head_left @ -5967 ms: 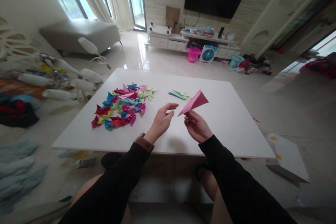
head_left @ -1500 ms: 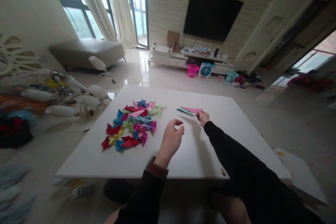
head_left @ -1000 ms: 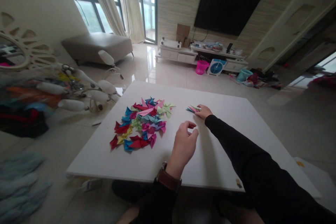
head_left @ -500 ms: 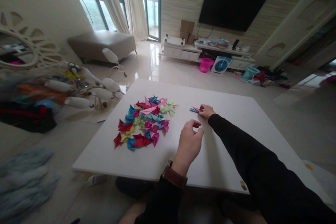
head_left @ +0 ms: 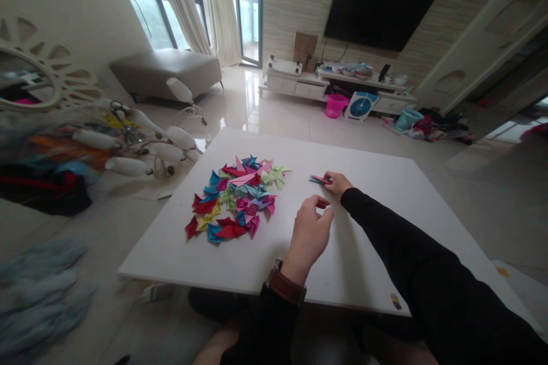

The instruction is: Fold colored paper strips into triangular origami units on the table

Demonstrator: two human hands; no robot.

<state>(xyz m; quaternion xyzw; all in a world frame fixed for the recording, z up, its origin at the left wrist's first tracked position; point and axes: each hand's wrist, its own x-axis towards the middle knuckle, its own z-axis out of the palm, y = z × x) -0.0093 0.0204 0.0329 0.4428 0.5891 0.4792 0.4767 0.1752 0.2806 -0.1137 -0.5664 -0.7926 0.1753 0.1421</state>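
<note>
My right hand [head_left: 338,183] pinches a small flat stack of folded origami paper [head_left: 317,179], pink, red and blue-green, at the middle of the white table [head_left: 377,228]. The stack's tips point left, and my fingers cover its right end. My left hand [head_left: 311,222], with a brown watch strap [head_left: 286,287] at the wrist, hangs nearer to me. Its fingers are curled, a gap shows between thumb and forefinger, and nothing is in them. Left of both hands lies a heap of origami cranes [head_left: 233,199] in red, blue, pink, green, yellow and purple.
A small sticker [head_left: 396,301] is on the table's near edge. White lamp arms [head_left: 166,151] stand close to the left edge. Beyond the table are a grey bench [head_left: 171,71], a low TV cabinet [head_left: 295,86], a pink basket [head_left: 336,106] and a blue fan [head_left: 361,105].
My right hand has shifted very slightly, and the stack in its fingers has tilted a little. My left hand and the heap look the same.
</note>
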